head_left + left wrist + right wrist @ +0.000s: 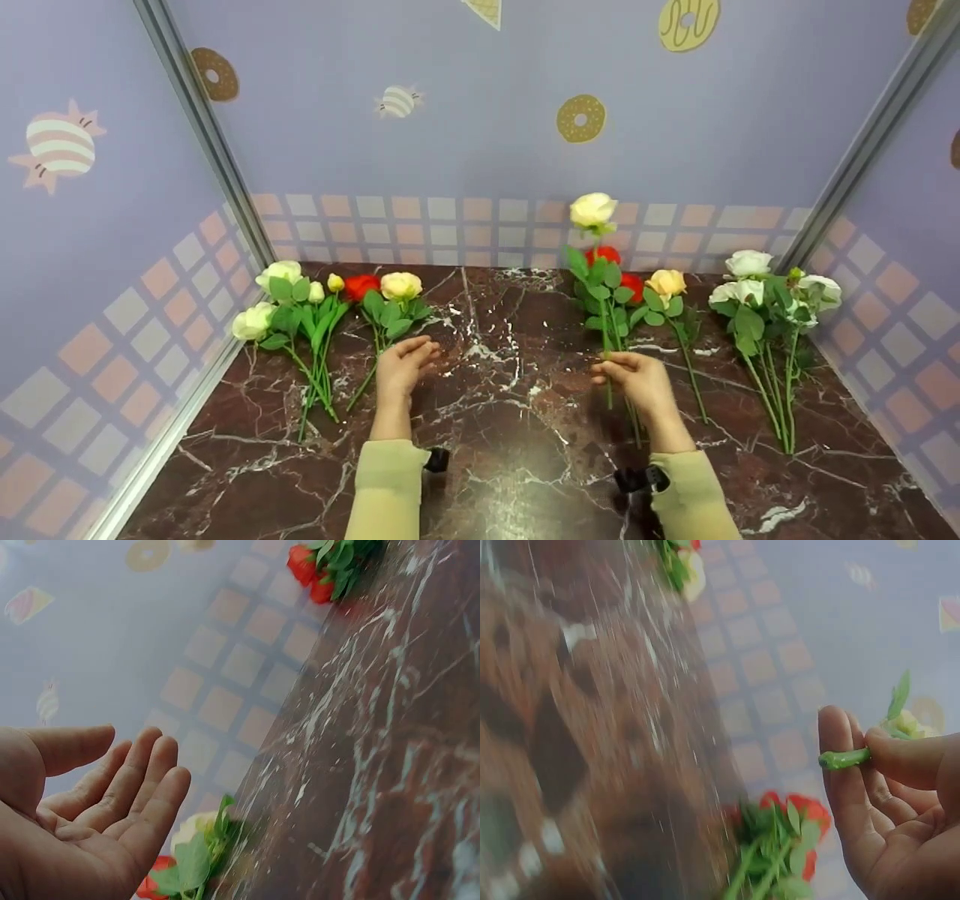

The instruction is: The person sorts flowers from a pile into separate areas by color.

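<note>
My right hand (637, 379) pinches the green stem of a cream rose (592, 210) between thumb and fingers. The bloom stands upright above the red roses (631, 286), its leaves overlapping them in the head view. In the right wrist view the cut end of the stem (845, 759) pokes out past the thumb. My left hand (405, 367) holds nothing; its fingers are relaxed, palm turned inward. Nearest to it lies a pale peach rose (400, 285) beside a red rose (361, 287), both also partly visible behind the hand in the left wrist view.
Far left on the dark marble table (510, 450) lie pale-green-white roses (277, 277) and a yellow bud (335, 283). An orange-yellow rose (666, 283) lies right of the red ones. White roses (748, 262) lie at the far right. Purple patterned walls (487, 135) enclose three sides.
</note>
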The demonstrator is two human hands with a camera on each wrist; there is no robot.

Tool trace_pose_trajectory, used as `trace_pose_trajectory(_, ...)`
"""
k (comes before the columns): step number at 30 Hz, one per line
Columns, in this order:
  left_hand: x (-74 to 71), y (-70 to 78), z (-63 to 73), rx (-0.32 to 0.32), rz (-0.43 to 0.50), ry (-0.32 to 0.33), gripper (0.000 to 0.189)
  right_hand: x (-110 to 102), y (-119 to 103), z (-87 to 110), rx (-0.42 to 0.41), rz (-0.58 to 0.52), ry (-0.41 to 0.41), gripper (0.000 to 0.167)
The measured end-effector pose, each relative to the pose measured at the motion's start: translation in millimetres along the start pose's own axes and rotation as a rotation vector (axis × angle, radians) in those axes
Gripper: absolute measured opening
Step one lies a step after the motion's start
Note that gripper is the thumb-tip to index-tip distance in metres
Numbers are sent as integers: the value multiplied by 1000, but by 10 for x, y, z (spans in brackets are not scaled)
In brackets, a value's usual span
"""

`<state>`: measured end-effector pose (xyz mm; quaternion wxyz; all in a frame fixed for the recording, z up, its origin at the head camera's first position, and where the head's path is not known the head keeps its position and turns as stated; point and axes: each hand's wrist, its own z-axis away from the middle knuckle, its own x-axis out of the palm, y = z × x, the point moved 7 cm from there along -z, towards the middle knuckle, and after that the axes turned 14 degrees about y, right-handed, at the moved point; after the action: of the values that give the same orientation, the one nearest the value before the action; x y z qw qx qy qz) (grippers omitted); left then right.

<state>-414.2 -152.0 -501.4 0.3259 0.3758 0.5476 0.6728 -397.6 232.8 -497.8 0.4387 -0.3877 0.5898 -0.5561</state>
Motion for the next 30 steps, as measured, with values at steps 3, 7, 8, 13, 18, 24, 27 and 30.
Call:
trace_pose_trajectory(3,-103,42,-53,13,-25,46,30,-153,31,-60,11,14,23,36)
trace_pose_trajectory(7,-233,133,-141,74,-135,113,28,-371,71,-128,31,61,59,39)
trace_pose_trajectory(8,-266,162,-164,100,-179,132,28,-424,81,-141,39,75,69,40)
trace_pose_trajectory(13,-432,277,-274,196,-468,216,30,-673,120,-197,49,167,127,41)
trace_pose_trajectory(18,-519,270,-387,195,-705,215,39,-909,136,-243,10,300,189,41)
trace_pose_trajectory(24,-577,165,-483,210,-967,168,36,-1186,202,-267,32,411,271,40)
trace_pose_trajectory(27,-608,74,-501,156,-1037,130,30,-1292,247,-268,57,431,304,41)
trace_pose_trajectory(30,-627,-2,-512,105,-1075,102,27,-1383,294,-276,72,463,328,42)
